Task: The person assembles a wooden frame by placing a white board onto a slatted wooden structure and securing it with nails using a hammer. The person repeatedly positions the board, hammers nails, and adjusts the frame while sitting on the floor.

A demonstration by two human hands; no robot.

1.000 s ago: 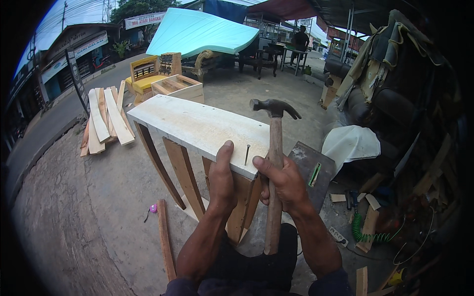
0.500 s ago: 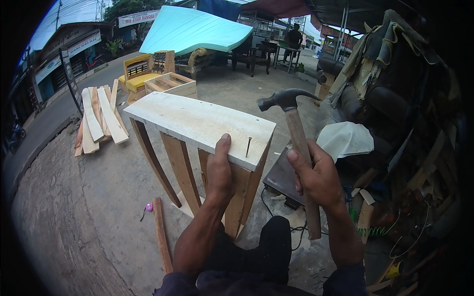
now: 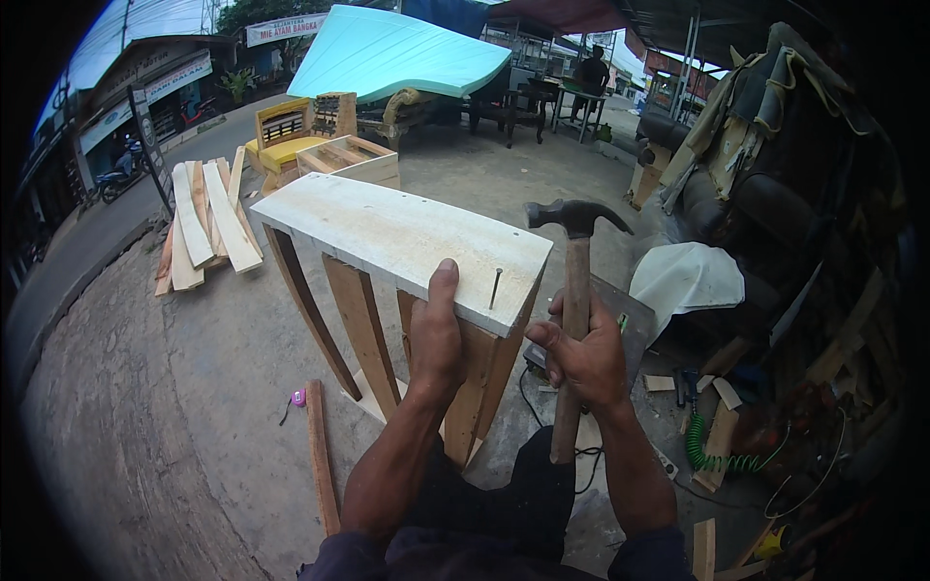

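Observation:
A wooden frame with a pale top board and brown slats stands upright in front of me. One nail sticks up from the board near its right end. My left hand grips the board's near edge, thumb on top and the other fingers out of sight beneath. In my right hand is a claw hammer, wrapped at mid-handle. Its dark head is raised beside the board's right end, clear of the nail.
Loose planks lie in a pile at left. A tape measure and a wooden strip rest on the concrete. At right are a white cloth, a green coiled hose and wood scraps. Beyond stands a yellow chair frame.
The hammer and my right hand have shifted left, with the handle now more upright. My left hand keeps its hold on the board. The view has moved slightly.

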